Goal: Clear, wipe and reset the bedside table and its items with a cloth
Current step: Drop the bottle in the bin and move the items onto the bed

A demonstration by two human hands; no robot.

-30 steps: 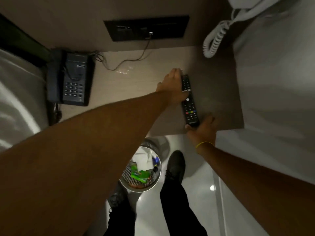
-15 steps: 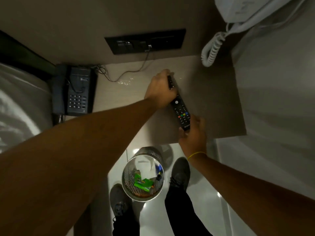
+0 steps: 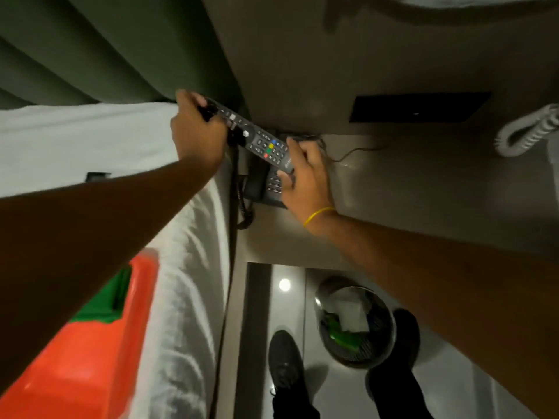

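Note:
A black TV remote (image 3: 257, 137) with coloured buttons is held in the air between both hands, above the left end of the bedside table (image 3: 423, 182). My left hand (image 3: 196, 131) grips its far end, near the white bed. My right hand (image 3: 305, 179) holds its near end and hovers over the dark desk telephone (image 3: 260, 189), which sits at the table's left edge with its coiled cord hanging down. A thin black cable (image 3: 357, 152) lies on the tabletop. No cloth can be made out for certain.
A white bed (image 3: 90, 146) with a green headboard (image 3: 90, 49) lies to the left; an orange and green object (image 3: 90, 343) rests on it. A metal waste bin (image 3: 354, 325) with rubbish stands on the shiny floor by my feet. A white coiled cord (image 3: 529, 134) hangs at right below a black wall panel (image 3: 417, 107).
Both hands have lifted the remote off the tabletop and carried it left, over the telephone toward the bed. The view has swung left.

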